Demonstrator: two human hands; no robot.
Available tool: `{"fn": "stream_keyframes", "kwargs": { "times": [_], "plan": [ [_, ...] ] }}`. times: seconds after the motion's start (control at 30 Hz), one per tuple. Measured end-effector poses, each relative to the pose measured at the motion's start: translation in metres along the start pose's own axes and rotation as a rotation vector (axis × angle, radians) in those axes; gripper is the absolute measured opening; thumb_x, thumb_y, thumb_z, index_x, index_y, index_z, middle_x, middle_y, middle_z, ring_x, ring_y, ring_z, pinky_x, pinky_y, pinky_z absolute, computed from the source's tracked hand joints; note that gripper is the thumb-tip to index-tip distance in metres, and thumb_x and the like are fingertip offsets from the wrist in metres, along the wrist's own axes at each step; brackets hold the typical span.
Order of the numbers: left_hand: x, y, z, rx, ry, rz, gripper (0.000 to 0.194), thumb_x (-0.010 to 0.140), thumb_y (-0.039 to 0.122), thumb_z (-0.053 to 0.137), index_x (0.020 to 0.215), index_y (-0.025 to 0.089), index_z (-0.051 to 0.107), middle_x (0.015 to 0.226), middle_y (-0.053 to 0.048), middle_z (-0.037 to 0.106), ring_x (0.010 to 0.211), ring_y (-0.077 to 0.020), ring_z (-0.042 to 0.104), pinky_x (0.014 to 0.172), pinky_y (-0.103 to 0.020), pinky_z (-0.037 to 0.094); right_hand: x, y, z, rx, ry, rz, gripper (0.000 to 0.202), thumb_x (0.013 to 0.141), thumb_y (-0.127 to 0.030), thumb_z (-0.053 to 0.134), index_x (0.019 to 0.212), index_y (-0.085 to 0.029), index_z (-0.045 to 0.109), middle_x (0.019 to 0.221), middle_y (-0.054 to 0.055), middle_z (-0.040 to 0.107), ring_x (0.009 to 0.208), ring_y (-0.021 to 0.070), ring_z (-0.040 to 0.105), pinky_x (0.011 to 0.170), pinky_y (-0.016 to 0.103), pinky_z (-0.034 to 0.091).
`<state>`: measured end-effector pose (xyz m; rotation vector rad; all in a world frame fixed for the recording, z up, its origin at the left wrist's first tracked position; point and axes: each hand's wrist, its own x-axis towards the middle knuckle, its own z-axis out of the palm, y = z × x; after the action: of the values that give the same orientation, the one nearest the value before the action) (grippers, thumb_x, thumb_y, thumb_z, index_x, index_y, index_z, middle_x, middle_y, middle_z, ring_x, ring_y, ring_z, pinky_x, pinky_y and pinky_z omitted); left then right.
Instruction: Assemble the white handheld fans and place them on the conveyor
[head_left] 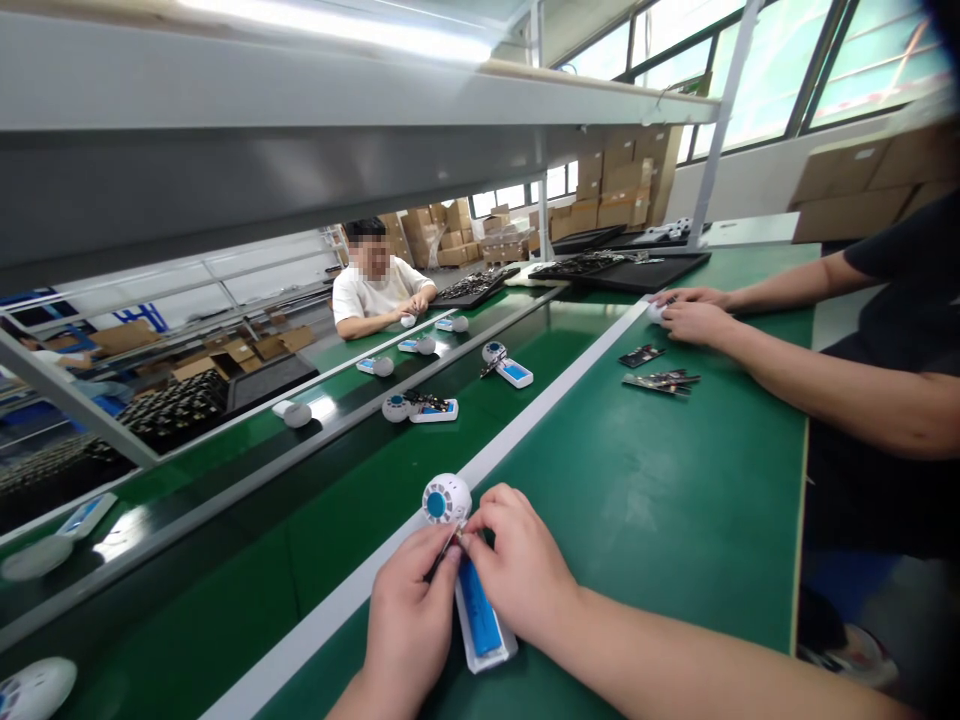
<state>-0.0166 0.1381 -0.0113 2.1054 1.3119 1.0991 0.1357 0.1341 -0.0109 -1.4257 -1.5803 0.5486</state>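
A white handheld fan (486,625) lies at the near edge of the green table, its round vented head on the white strip and a blue battery showing in its opened handle. My left hand (411,600) is closed at the fan's neck, pinching a thin dark piece that looks like a circuit board and is mostly hidden by the fingers. From the other side my right hand (517,560) reaches over the handle. Its thumb and fingertips are pinched together at the neck, close to the left fingertips; the tiny part between them cannot be made out.
On the green belt (337,510) lie several fan pieces, among them an opened fan (514,372) with a board. Loose circuit boards (664,380) rest on the table at right, near a co-worker's hands (697,315). Another person (379,290) sits across. A shelf (300,200) hangs overhead.
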Motion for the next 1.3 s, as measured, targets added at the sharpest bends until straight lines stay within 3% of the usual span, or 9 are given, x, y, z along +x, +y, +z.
{"fn": "stream_keyframes", "kwargs": {
  "times": [0.17, 0.37, 0.57, 0.7, 0.83, 1.0, 1.17, 1.3],
  "plan": [
    [-0.001, 0.0, 0.001, 0.049, 0.002, 0.029, 0.026, 0.09, 0.027, 0.056, 0.108, 0.024, 0.076, 0.112, -0.007, 0.074, 0.103, -0.0249, 0.069, 0.094, -0.039, 0.056, -0.001, 0.003, 0.002, 0.026, 0.005, 0.004, 0.016, 0.081, -0.011, 0.058, 0.071, -0.022, 0.063, 0.09, 0.004, 0.059, 0.092, 0.0214, 0.055, 0.083, 0.036, 0.047],
    [-0.001, -0.005, 0.008, 0.024, -0.029, -0.037, 0.03, 0.092, 0.025, 0.052, 0.112, 0.021, 0.073, 0.118, -0.01, 0.071, 0.108, -0.0252, 0.068, 0.096, -0.038, 0.055, 0.004, 0.01, 0.005, 0.051, -0.019, 0.009, 0.014, 0.083, -0.014, 0.054, 0.073, -0.022, 0.06, 0.088, 0.003, 0.058, 0.083, 0.0179, 0.06, 0.077, 0.03, 0.049],
    [-0.006, -0.022, 0.022, 0.02, 0.082, 0.01, 0.046, 0.082, 0.02, 0.057, 0.127, 0.022, 0.066, 0.13, -0.011, 0.064, 0.118, -0.0275, 0.062, 0.101, -0.038, 0.052, 0.018, 0.028, 0.009, 0.012, -0.038, -0.027, 0.019, 0.088, -0.023, 0.048, 0.071, -0.023, 0.057, 0.088, 0.003, 0.059, 0.08, 0.0175, 0.063, 0.074, 0.028, 0.051],
    [-0.004, -0.02, 0.026, -0.025, 0.167, -0.026, 0.054, 0.07, 0.015, 0.06, 0.123, 0.023, 0.068, 0.131, -0.012, 0.062, 0.12, -0.0309, 0.058, 0.103, -0.041, 0.048, 0.059, 0.05, 0.008, -0.115, -0.046, -0.031, 0.018, 0.088, -0.025, 0.049, 0.073, -0.022, 0.059, 0.088, 0.005, 0.061, 0.084, 0.0215, 0.063, 0.08, 0.033, 0.05],
    [0.001, -0.01, 0.023, -0.052, 0.07, -0.134, 0.054, 0.061, 0.01, 0.062, 0.112, 0.023, 0.073, 0.126, -0.013, 0.063, 0.117, -0.0337, 0.056, 0.101, -0.044, 0.047, 0.126, 0.067, 0.012, -0.28, -0.077, 0.019, 0.018, 0.092, -0.027, 0.053, 0.08, -0.018, 0.064, 0.09, 0.006, 0.065, 0.089, 0.022, 0.063, 0.084, 0.037, 0.05],
    [0.006, -0.016, 0.021, -0.128, -0.044, -0.171, 0.043, 0.071, 0.022, 0.068, 0.114, 0.025, 0.073, 0.127, -0.013, 0.06, 0.121, -0.0356, 0.052, 0.102, -0.047, 0.042, 0.196, 0.072, 0.033, -0.476, -0.133, 0.101, 0.023, 0.095, -0.036, 0.058, 0.103, -0.016, 0.064, 0.1, 0.003, 0.067, 0.085, 0.0157, 0.065, 0.078, 0.036, 0.055],
    [0.01, -0.029, 0.026, -0.204, -0.125, -0.203, 0.036, 0.075, 0.03, 0.067, 0.11, 0.032, 0.074, 0.128, -0.008, 0.059, 0.12, -0.0362, 0.05, 0.101, -0.052, 0.042, 0.228, 0.051, 0.062, -0.616, -0.072, 0.021, 0.027, 0.095, -0.036, 0.059, 0.114, -0.017, 0.061, 0.115, 0.006, 0.064, 0.096, 0.019, 0.064, 0.084, 0.04, 0.055],
    [0.007, -0.025, 0.03, -0.216, -0.083, -0.203, 0.036, 0.074, 0.027, 0.069, 0.11, 0.032, 0.074, 0.126, -0.008, 0.06, 0.12, -0.0367, 0.049, 0.101, -0.053, 0.041, 0.225, 0.021, 0.088, -0.681, 0.038, -0.149, 0.035, 0.094, -0.037, 0.059, 0.125, -0.019, 0.056, 0.133, 0.01, 0.054, 0.115, 0.0253, 0.056, 0.097, 0.049, 0.047]
  ]
}}
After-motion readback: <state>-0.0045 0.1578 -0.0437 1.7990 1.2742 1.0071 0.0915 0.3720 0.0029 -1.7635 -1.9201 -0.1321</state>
